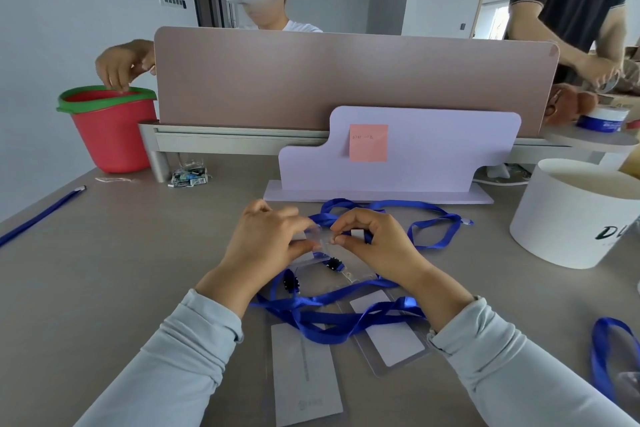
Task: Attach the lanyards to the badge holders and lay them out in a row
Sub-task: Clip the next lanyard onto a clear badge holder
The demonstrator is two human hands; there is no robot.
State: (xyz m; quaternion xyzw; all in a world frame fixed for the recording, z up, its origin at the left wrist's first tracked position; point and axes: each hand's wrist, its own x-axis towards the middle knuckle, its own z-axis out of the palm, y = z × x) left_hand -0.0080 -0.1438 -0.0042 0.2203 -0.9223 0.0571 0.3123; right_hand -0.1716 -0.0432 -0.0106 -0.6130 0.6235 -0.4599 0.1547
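Grey desk top (pixel 121 253) fills the view, with bare room to the left of the hands. It is bounded at the back by a pink divider panel (pixel 311 80) and a lilac board (pixel 433 156) standing in front of it. A white round box (pixel 571 218) crowds the right edge and a red bucket (pixel 110 128) stands at the far left corner.

Blue lanyards (pixel 332 319) lie tangled between the forearms and loop on behind the hands. One more lanyard (pixel 41 215) lies straight at the left edge, and another (pixel 602 357) is cut off at the right.

Two badge holders lie flat under the tangle, one (pixel 304 374) cut off at the bottom edge and the other (pixel 391 336) angled beside it.

Both hands are raised over the middle. The left hand (pixel 266 236) pinches a clear badge holder (pixel 320 239) between thumb and curled fingers. The right hand (pixel 374 239) pinches its other edge with thumb and forefinger. What sits between those fingertips is too small to tell.
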